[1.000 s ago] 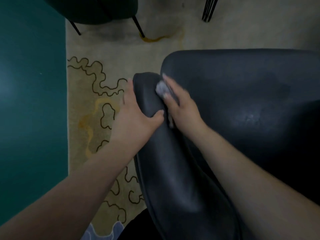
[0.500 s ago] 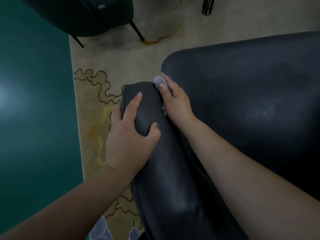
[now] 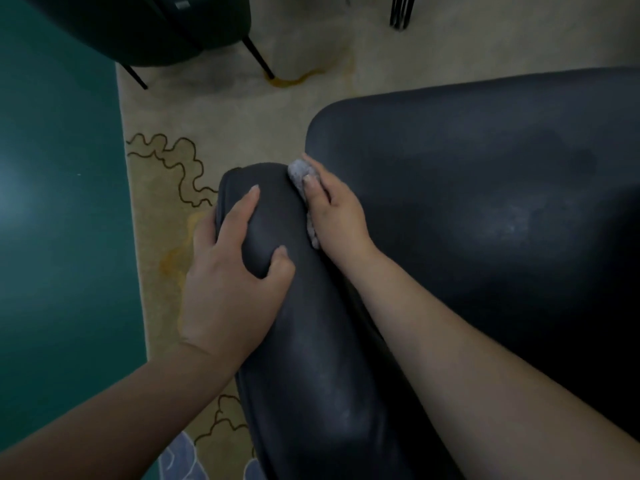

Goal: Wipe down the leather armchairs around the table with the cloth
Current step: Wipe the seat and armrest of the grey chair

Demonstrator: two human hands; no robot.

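Observation:
A dark leather armchair (image 3: 485,209) fills the right and lower centre, its rounded armrest (image 3: 311,341) running from the bottom up to the middle. My left hand (image 3: 232,282) grips the armrest near its front end, fingers over the outer side and thumb on top. My right hand (image 3: 332,206) holds a small grey cloth (image 3: 299,173) against the inner side of the armrest, in the crease beside the seat. Most of the cloth is hidden under the fingers and palm.
A second dark chair (image 3: 138,26) on thin black legs stands at the top left. A beige rug (image 3: 214,112) with brown squiggles lies beneath. Teal floor (image 3: 59,202) runs along the left. Black metal legs (image 3: 401,12) show at the top edge.
My left hand shifted back along the armrest from its tip and now wraps it further down. My right hand slid the cloth forward along the armrest's inner side toward the tip.

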